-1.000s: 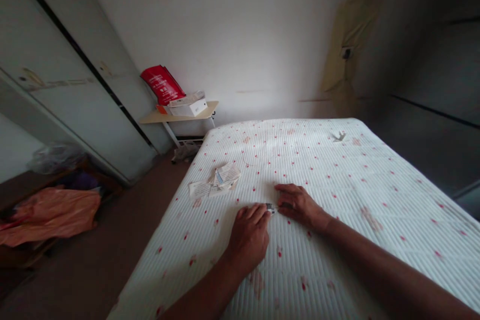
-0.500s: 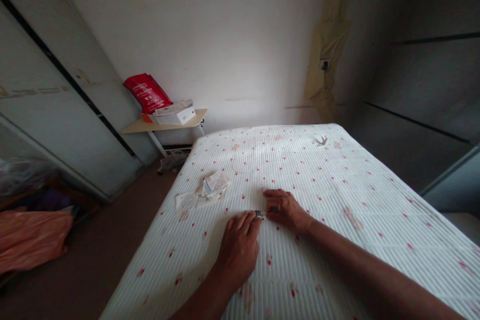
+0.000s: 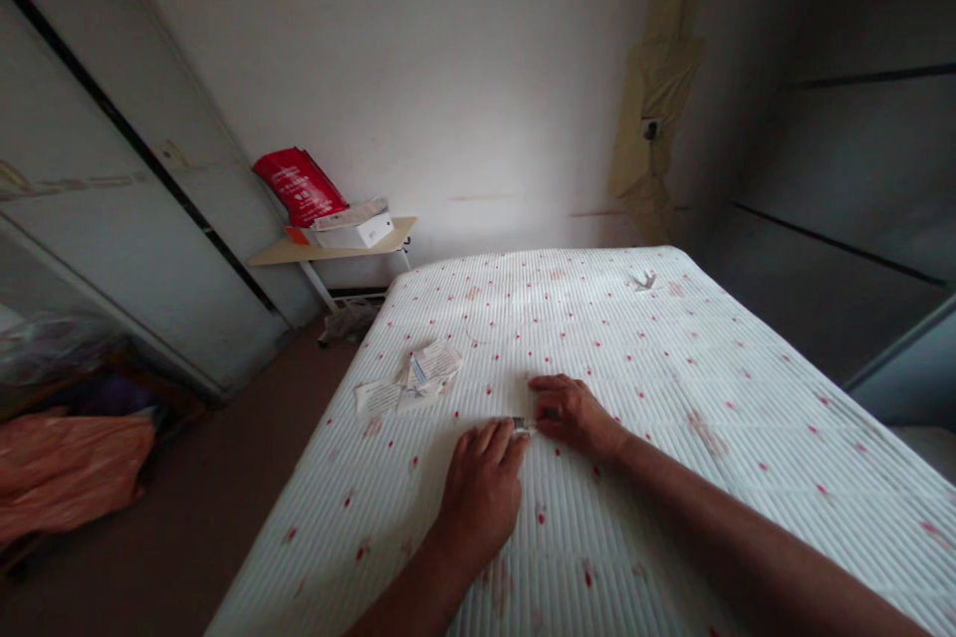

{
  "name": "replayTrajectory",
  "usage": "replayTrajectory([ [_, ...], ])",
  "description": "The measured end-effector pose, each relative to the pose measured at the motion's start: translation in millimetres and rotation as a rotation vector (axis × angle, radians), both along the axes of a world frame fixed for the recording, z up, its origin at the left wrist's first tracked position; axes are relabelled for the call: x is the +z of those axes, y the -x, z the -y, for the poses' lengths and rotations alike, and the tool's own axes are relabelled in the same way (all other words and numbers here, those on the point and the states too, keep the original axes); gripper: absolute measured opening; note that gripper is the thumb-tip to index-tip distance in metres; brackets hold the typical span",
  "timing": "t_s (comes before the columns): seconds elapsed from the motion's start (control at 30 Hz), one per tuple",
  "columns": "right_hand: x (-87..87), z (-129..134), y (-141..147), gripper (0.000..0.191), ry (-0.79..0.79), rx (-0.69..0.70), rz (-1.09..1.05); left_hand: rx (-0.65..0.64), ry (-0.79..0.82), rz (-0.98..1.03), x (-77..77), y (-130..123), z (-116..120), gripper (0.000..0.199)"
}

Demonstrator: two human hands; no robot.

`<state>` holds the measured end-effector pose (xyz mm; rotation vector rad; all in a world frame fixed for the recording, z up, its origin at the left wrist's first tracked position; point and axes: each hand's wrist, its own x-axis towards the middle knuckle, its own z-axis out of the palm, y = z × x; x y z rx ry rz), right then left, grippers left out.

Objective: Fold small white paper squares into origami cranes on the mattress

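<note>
A small dark and pale piece [image 3: 522,425] lies on the ribbed white mattress [image 3: 597,358] with red dots, between my two hands. My left hand [image 3: 484,478] rests palm down, its fingertips pressed together on the left end of the piece. From the right, my right hand [image 3: 575,415] reaches to the other end with curled fingers; what its thumb and fingertips pinch is too small to make out. Printed paper scraps [image 3: 433,366] lie to the left, beyond my left hand. A small crumpled scrap [image 3: 645,281] sits near the far right part of the mattress.
Behind the mattress at the left, a small table [image 3: 284,253] bears a white box [image 3: 362,230] and a red bag [image 3: 300,187]. Orange cloth [image 3: 75,468] lies at the far left. A wall socket [image 3: 649,128] is on the back wall.
The whole view has shifted slightly, so everything appears a little further right. Both hands keep nearly the same pose around the small piece.
</note>
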<state>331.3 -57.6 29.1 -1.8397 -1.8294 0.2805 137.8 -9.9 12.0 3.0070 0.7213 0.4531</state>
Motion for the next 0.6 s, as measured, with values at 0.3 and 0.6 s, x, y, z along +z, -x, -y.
replayTrajectory([
  [0.3, -5.0, -1, -4, 0.015, 0.013, 0.006, -0.066, -0.004, -0.003, 0.011, -3.1, 1, -1, 0.041],
  [0.6, -1.9, -1, 11, 0.009, -0.001, -0.056, 0.013, -0.006, 0.008, 0.008, -2.9, 1, -1, 0.041],
])
